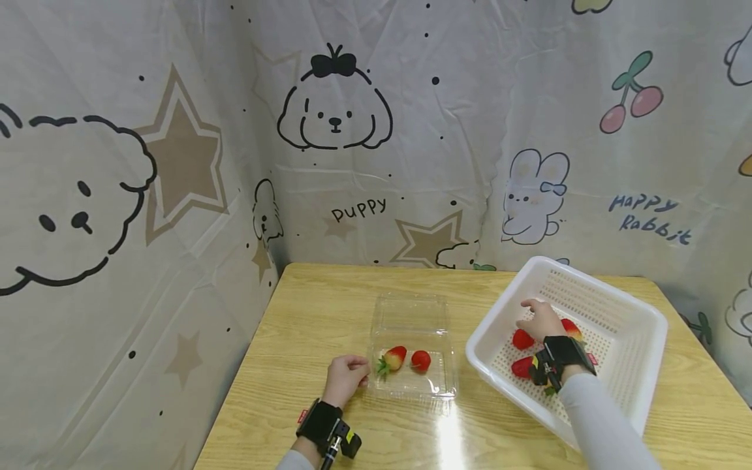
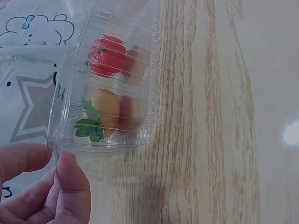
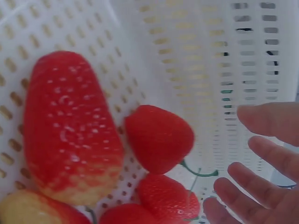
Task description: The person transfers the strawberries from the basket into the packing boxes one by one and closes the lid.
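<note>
My left hand (image 1: 345, 380) pinches the left edge of a clear plastic clamshell box (image 2: 70, 100) between thumb and fingers. Its lid (image 1: 411, 308) lies folded back. Inside the box are a red-and-yellow strawberry (image 1: 396, 357) with green leaves and a round red fruit (image 1: 420, 361). Over in the white plastic basket (image 1: 498, 314), my right hand (image 1: 542, 321) hovers above the fruit with fingers spread and nothing held. Nearest to it in the right wrist view is a smooth red fruit (image 3: 159, 138) with a thin green stem. A large strawberry (image 3: 67, 121) lies beside that fruit.
The basket's perforated wall (image 3: 247, 70) rises around the right hand. More fruit, including a dimpled strawberry (image 3: 166, 198), lies on its floor. Both box and basket stand on a wooden table (image 1: 329, 307), with a printed cloth (image 1: 411, 183) hanging behind.
</note>
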The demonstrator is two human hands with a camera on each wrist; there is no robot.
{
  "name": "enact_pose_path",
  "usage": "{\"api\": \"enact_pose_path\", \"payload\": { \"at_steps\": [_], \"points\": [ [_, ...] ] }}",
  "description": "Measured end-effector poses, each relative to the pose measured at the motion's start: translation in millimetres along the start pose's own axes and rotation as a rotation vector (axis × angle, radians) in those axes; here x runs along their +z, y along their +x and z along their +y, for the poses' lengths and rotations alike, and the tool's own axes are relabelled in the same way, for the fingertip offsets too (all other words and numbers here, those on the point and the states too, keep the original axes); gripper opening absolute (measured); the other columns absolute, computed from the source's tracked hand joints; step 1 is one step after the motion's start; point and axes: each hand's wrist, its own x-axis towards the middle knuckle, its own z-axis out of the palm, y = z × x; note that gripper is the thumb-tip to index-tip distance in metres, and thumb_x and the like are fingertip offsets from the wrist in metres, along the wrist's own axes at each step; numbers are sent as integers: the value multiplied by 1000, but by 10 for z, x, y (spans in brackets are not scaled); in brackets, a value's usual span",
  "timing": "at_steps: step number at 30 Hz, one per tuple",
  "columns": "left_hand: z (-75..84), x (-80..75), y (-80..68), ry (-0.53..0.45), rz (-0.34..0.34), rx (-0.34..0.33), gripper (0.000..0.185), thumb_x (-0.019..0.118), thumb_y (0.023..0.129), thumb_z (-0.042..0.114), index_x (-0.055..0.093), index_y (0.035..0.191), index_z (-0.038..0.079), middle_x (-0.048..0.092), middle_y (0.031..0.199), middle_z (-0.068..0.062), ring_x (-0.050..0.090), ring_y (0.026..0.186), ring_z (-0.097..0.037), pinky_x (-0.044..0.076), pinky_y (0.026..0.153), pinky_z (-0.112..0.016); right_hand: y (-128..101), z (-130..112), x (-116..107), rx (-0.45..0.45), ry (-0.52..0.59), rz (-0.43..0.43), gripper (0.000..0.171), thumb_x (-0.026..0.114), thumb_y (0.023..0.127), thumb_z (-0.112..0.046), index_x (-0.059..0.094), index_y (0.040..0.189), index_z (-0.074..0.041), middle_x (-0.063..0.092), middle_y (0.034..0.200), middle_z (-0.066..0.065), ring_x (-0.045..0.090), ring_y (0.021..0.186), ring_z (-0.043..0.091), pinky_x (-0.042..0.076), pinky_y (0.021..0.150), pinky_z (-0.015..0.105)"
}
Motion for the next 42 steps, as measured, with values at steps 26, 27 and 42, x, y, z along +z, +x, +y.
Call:
{"api": "enact_pose_path", "payload": {
  "at_steps": [26,27,42],
  "points": [
    [6,1,-3,-15,1,8,20,60,82,-2,61,96,-15,60,71,-8,58,57,-11,56,57,-34,-40,99,224,134,22,-299,25,75,70,-8,64,90,3,62,78,6,54,70,20,47,64,31],
    [8,0,-3,-16,2,8,20,60,82,-2,61,96,-15,60,71,-8,58,57,-11,56,57,-33,-45,93,221,134,24,-298,25,75,70,-8,64,90,3,62,78,6,54,70,20,47,63,30],
    [-17,-7,11,-34,-8,24,19,60,82,-2,61,95,-16,61,70,-9,56,55,-8,53,53,-26,-10,84,61,98,44,-239,33,76,71,-12,62,95,5,62,82,11,53,72,23,49,64,33]
  ]
}}
